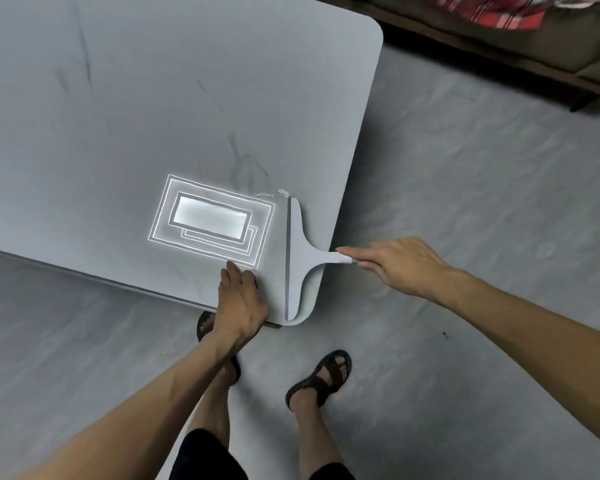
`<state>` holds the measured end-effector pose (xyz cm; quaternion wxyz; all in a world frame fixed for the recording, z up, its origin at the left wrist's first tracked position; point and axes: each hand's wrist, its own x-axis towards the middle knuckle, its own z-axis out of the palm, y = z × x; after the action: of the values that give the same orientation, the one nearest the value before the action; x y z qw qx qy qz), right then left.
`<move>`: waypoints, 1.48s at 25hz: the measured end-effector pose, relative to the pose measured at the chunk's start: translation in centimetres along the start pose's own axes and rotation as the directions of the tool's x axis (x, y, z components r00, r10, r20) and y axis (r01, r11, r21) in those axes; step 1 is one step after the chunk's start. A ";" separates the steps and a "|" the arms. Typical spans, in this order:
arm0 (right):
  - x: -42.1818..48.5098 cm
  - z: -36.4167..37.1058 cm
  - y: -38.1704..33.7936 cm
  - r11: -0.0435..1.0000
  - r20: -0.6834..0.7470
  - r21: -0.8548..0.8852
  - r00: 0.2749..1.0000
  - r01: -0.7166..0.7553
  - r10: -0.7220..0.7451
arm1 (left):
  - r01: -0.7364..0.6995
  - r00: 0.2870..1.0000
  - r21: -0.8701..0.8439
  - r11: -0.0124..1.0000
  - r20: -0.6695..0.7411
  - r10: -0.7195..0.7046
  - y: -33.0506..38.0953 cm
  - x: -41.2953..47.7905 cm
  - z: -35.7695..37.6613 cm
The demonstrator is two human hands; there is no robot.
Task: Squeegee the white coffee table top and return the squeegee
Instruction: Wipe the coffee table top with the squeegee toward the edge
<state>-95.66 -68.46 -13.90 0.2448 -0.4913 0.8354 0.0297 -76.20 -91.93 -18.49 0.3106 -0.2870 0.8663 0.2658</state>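
squeegee (297, 258) flat at bench (174, 109) near-right corner | right hand (392, 265) closed on handle | left hand (241, 296) spread, bracing bench | step: wiping stroke | next: firm, even stroke

There is only one camera. It sits on the person's head and looks forward and steeply down. It is a wide view, so straight lines bend a bit near the edges. It is close to the near corner of the white bench (174, 98), which fills the upper left. Both arms reach in from the bottom, and the hands end up near the middle. Straight below, the camera sees the person's legs and feet in dark sandals (321, 377) on the grey floor (482, 188). Far up on the right, the edge of a sofa (568, 57) shows.
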 end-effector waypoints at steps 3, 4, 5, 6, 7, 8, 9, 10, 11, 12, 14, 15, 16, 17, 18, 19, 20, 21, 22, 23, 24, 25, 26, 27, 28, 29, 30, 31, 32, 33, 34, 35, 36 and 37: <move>-0.7 -0.1 2.3 0.999 0.004 -0.033 1.000 0.018 -0.018 | 0.100 0.992 -0.062 0.993 0.084 -0.095 2.3 0.2 0.5; -1.0 -0.1 3.0 0.999 0.012 -0.033 1.000 0.020 -0.020 | 0.147 0.986 -0.096 0.985 0.091 -0.138 2.8 0.3 0.3; -1.3 -0.2 3.8 0.999 0.019 -0.032 1.000 0.019 -0.019 | 0.180 0.982 -0.123 0.976 0.089 -0.170 3.1 0.4 0.1; -1.6 -0.4 4.4 0.999 0.027 -0.037 1.000 0.014 -0.013 | 0.187 0.981 -0.134 0.973 0.085 -0.177 3.2 0.6 0.1; -1.9 -0.6 5.0 0.999 0.028 -0.046 1.000 0.008 -0.007 | 0.184 0.981 -0.122 0.975 0.083 -0.175 3.3 0.5 0.1; -2.1 -0.7 5.4 0.998 0.027 -0.055 1.000 0.005 -0.004 | 0.175 0.983 -0.108 0.979 0.083 -0.167 3.3 0.6 0.2; -2.1 -0.8 5.5 0.998 0.029 -0.065 1.000 0.005 -0.003 | 0.172 0.983 -0.094 0.981 0.087 -0.164 3.2 0.7 0.2; -2.0 -0.9 5.6 0.997 0.031 -0.076 1.000 0.007 -0.005 | 0.172 0.983 -0.094 0.981 0.086 -0.164 3.1 0.8 0.3; -1.9 -0.9 5.5 0.996 0.034 -0.090 0.999 0.012 -0.009 | 0.177 0.981 -0.090 0.980 0.091 -0.169 3.1 0.9 0.3; -2.4 -1.1 5.5 0.995 0.025 -0.100 1.000 0.005 -0.002 | 0.165 0.983 -0.078 0.983 0.090 -0.158 3.4 0.9 0.0; -3.1 -1.5 5.7 0.993 0.005 -0.115 1.000 -0.014 0.015 | 0.152 0.984 -0.062 0.986 0.105 -0.145 3.7 0.9 -0.5; -3.2 -1.5 5.8 0.993 -0.002 -0.119 1.000 -0.022 0.022 | 0.163 0.980 -0.064 0.984 0.124 -0.154 3.6 1.0 -0.6; -3.3 -1.7 6.0 0.992 -0.008 -0.123 0.999 -0.039 0.038 | 0.194 0.975 -0.116 0.974 0.130 -0.179 3.4 1.1 -0.5; -3.5 -1.9 6.2 0.990 -0.010 -0.130 0.998 -0.060 0.059 | 0.238 0.967 -0.171 0.956 0.140 -0.215 3.4 1.2 -0.3; -3.7 -2.0 6.5 0.987 -0.013 -0.139 0.997 -0.078 0.077 | 0.278 0.956 -0.195 0.940 0.147 -0.253 3.2 1.3 -0.1; -4.1 -2.3 6.8 0.984 -0.015 -0.152 0.996 -0.094 0.092 | 0.257 0.961 -0.141 0.956 0.143 -0.237 3.2 1.4 -0.1; -4.6 -2.6 7.0 0.980 -0.018 -0.167 0.994 -0.107 0.105 | 0.217 0.968 -0.076 0.973 0.143 -0.204 3.2 1.1 -0.1; -5.0 -2.9 7.2 0.977 -0.022 -0.179 0.993 -0.117 0.115 | 0.187 0.973 -0.019 0.982 0.142 -0.182 3.2 0.9 -0.4; -5.2 -3.1 7.4 0.974 -0.028 -0.191 0.992 -0.123 0.120 | 0.172 0.973 0.011 0.985 0.157 -0.172 3.4 0.8 -0.8; -5.4 -3.3 7.4 0.972 -0.037 -0.199 0.992 -0.129 0.124 | 0.139 0.975 0.035 0.990 0.168 -0.143 3.4 0.7 -1.0; -5.6 -3.3 7.3 0.970 -0.044 -0.204 0.991 -0.133 0.127 | 0.122 0.977 0.034 0.992 0.174 -0.126 3.2 0.7 -1.1; -5.6 -3.3 7.1 0.970 -0.048 -0.205 0.991 -0.133 0.126 | 0.105 0.976 0.017 0.994 0.191 -0.106 3.0 0.6 -1.1; -5.7 -3.2 6.9 0.971 -0.053 -0.201 0.991 -0.133 0.124 | 0.088 0.978 0.003 0.996 0.188 -0.087 2.7 0.5 -1.2; -5.7 -3.1 6.7 0.972 -0.061 -0.196 0.991 -0.130 0.120 | 0.070 0.981 -0.005 0.998 0.184 -0.068 2.4 0.4 -1.2; -5.7 -3.0 6.5 0.974 -0.068 -0.192 0.991 -0.124 0.113 | 0.044 0.985 -0.015 0.999 0.170 -0.041 2.1 0.3 -1.3; -5.7 -2.9 6.2 0.976 -0.071 -0.187 0.992 -0.115 0.103 | 0.022 0.990 -0.039 0.999 0.142 -0.016 1.7 0.1 -1.4; -5.6 -3.0 6.0 0.977 -0.071 -0.187 0.994 -0.099 0.088 | -0.005 0.994 -0.075 0.997 0.106 0.013 1.4 -0.2 -1.5; -5.5 -3.0 5.7 0.979 -0.073 -0.185 0.995 -0.080 0.067 | -0.023 0.997 -0.104 0.994 0.076 0.031 1.0 -0.4 -1.6; -5.3 -3.1 5.3 0.981 -0.075 -0.189 0.996 -0.053 0.039 | -0.017 0.999 -0.133 0.991 0.049 0.024 0.6 -0.7 -1.7; -5.0 -3.3 4.6 0.980 -0.075 -0.198 0.997 -0.020 0.006 | 0.013 1.000 -0.168 0.986 0.015 -0.011 0.1 -1.0 -1.8; -4.5 -3.5 3.8 0.979 -0.071 -0.203 0.997 0.018 -0.033 | 0.053 0.998 -0.213 0.976 -0.027 -0.060 -0.3 -1.3 -2.0; -3.6 -3.8 2.7 0.978 -0.058 -0.197 0.995 0.064 -0.077 | 0.091 0.991 -0.265 0.960 -0.066 -0.112 -0.8 -1.7 -2.4; -2.7 -4.1 1.4 0.975 -0.037 -0.190 0.992 0.112 -0.121 | 0.115 0.983 -0.316 0.942 -0.103 -0.154 -1.4 -2.1 -2.8; -1.5 -4.4 -0.2 0.969 -0.016 -0.189 0.986 0.161 -0.167 | 0.128 0.973 -0.357 0.925 -0.137 -0.188 -2.0 -2.4 -3.3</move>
<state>-96.58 -68.62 -9.39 0.1858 -0.5800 0.7891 0.0800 -74.58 -94.62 -15.19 0.2013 -0.4276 0.8033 0.3624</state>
